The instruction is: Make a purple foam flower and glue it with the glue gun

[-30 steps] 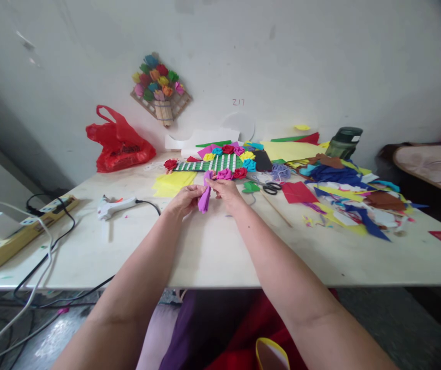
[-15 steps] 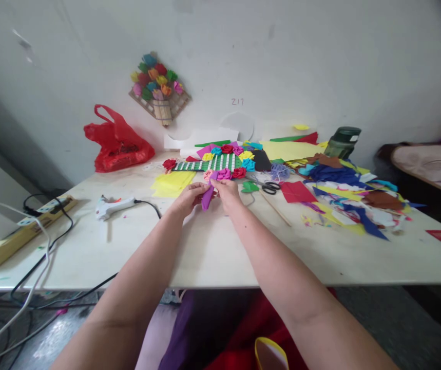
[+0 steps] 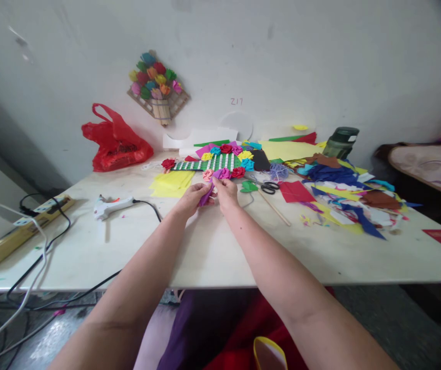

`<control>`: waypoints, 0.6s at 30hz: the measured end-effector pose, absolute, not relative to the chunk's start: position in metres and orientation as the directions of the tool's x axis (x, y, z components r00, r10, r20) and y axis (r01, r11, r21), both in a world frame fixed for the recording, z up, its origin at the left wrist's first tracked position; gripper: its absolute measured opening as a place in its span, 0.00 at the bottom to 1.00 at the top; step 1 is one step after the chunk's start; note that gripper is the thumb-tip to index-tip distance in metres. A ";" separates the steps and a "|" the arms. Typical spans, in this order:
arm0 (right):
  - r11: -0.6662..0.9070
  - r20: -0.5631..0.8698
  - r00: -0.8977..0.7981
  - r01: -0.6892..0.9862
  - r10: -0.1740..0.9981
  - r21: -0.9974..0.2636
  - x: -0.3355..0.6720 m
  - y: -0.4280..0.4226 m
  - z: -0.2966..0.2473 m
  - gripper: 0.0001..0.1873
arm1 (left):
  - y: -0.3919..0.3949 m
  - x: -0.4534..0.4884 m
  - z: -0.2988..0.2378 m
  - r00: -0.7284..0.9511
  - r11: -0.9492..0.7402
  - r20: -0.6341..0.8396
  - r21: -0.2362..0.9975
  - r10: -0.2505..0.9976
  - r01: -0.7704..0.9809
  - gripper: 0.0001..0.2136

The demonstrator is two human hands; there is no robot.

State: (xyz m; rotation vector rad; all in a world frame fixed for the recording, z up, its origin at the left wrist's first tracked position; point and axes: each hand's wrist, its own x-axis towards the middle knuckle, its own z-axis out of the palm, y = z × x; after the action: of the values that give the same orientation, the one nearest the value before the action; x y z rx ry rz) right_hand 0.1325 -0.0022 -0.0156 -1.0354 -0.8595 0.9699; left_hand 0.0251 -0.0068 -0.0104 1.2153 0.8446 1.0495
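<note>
Purple paper strip (image 3: 206,196) looks shorter now, centre frame. I see left hand (image 3: 188,198) and right hand (image 3: 227,191) fingers pinched on it, roll tightening.

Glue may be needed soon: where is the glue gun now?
In the head view, the white glue gun lies on the table, left of the left hand, between the power strip and the yellow paper.

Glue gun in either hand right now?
No, the glue gun lies on the table; the left hand and right hand pinch a purple strip.
</note>
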 end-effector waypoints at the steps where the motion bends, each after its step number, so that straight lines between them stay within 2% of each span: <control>1: 0.199 0.108 0.338 -0.246 0.935 -0.949 0.132 -0.003 -0.015 0.12 | -0.007 0.025 -0.010 0.309 0.016 0.038 0.985 0.950 -0.171 0.17; 6: 0.155 0.043 0.320 -0.332 0.946 -0.931 0.133 -0.006 -0.010 0.12 | -0.007 0.023 -0.008 0.251 -0.077 0.109 0.988 0.962 -0.137 0.17; 10: 0.074 0.009 0.179 -0.357 0.984 -0.931 0.141 -0.007 -0.006 0.15 | -0.007 0.016 -0.005 0.265 -0.128 0.146 0.988 0.953 -0.083 0.18; 15: -0.001 0.015 -0.053 -0.293 0.998 -0.956 0.151 -0.008 -0.004 0.16 | -0.007 0.008 -0.004 0.331 -0.168 0.167 0.985 0.929 -0.027 0.17; 18: 0.007 0.028 -0.071 -0.278 0.997 -0.961 0.152 -0.008 -0.005 0.16 | -0.006 0.008 -0.004 0.343 -0.192 0.178 0.981 0.922 0.005 0.17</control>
State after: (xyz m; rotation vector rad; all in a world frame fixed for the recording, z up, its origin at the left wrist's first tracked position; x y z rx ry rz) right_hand 0.1517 -0.0079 -0.0053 -0.9504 -1.0597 1.3699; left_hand 0.0079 -0.0064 -0.0039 1.5191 0.8775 1.0573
